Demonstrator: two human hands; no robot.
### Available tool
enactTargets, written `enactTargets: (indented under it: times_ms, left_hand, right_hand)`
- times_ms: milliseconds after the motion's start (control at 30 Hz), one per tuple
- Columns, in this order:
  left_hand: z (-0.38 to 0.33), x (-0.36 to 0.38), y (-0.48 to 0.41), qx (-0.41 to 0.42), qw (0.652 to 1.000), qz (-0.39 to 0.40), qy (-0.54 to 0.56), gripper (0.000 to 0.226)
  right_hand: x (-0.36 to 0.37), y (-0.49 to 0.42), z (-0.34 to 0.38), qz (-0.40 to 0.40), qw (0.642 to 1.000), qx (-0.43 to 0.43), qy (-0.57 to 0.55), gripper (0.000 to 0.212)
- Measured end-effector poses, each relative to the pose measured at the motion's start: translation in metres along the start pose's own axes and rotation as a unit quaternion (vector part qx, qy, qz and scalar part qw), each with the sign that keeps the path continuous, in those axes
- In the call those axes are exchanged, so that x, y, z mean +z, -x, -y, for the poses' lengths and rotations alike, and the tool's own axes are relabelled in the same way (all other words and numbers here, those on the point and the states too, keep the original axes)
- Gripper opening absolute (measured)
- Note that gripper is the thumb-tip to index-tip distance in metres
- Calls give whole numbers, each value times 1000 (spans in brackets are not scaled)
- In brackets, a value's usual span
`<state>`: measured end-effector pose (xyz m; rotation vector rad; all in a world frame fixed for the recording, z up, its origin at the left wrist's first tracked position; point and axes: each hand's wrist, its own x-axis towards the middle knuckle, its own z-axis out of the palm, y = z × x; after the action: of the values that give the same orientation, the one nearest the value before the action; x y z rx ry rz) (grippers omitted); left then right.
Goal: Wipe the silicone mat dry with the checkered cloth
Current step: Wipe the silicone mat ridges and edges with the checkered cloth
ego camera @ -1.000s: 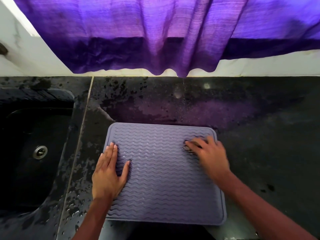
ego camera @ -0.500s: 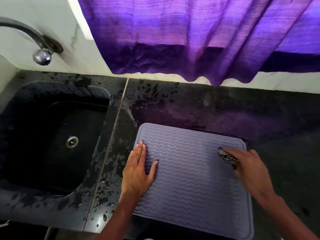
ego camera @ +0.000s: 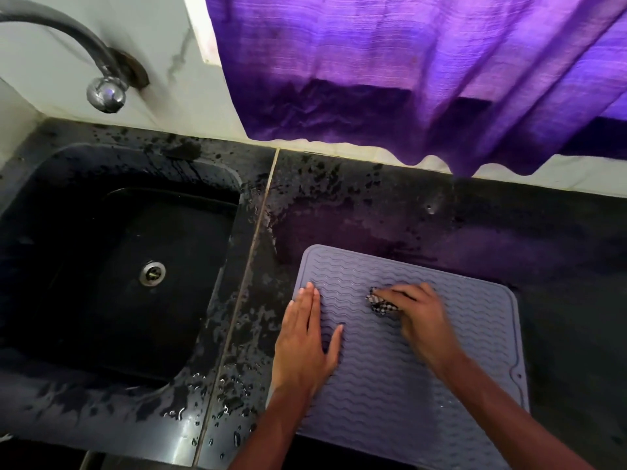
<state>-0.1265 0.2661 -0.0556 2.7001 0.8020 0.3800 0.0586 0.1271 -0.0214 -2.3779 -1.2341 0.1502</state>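
A lilac silicone mat (ego camera: pixel 475 334) with wavy ridges lies flat on the dark countertop, right of the sink. My left hand (ego camera: pixel 305 340) rests flat, fingers together, on the mat's left edge. My right hand (ego camera: pixel 417 317) presses a bunched black-and-white checkered cloth (ego camera: pixel 380 304) onto the mat's upper middle. Only a small part of the cloth shows beyond my fingers.
A black sink (ego camera: pixel 112 273) with a metal drain (ego camera: pixel 152 273) lies to the left, under a curved tap (ego camera: pixel 101 86). Water drops cover the countertop (ego camera: pixel 244 334) between sink and mat. A purple curtain (ego camera: pixel 407 79) hangs over the back wall.
My right hand has slid the cloth leftward from the mat's right edge to its upper middle. My left hand stays flat on the left edge. The view has shifted left.
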Motion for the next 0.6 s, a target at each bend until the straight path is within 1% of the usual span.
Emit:
enactTargets:
  times_ms: [100, 200, 267, 333, 367, 467, 567, 600]
  left_hand:
    - [-3, -3, -1, 0, 1000, 0, -3, 76]
    - [-3, -5, -2, -22, 999, -7, 34, 85]
    - [-3, -5, -1, -30, 997, -7, 68, 92]
    - [-2, -6, 0, -37, 995, -5, 91, 98]
    - [-1, -6, 1, -41, 994, -7, 99, 101]
    - [-1, -6, 1, -41, 993, -14, 108, 104]
    - [-2, -6, 0, -40, 994, -18, 103, 103]
    - [-2, -7, 0, -40, 994, -16, 103, 103]
  right_hand:
    - [16, -16, 32, -10, 1000, -13, -24, 68]
    - [30, -30, 61, -12, 999, -8, -49, 68]
    - [35, -42, 81, -1, 998, -21, -60, 63]
    - [37, -55, 97, 27, 996, -42, -74, 52]
    - [36, -61, 100, 42, 994, -50, -83, 51]
    - [19, -60, 91, 55, 996, -51, -56, 58]
    - [-11, -34, 53, 35, 999, -15, 18, 74]
    - [-19, -22, 37, 24, 999, 1, 37, 76]
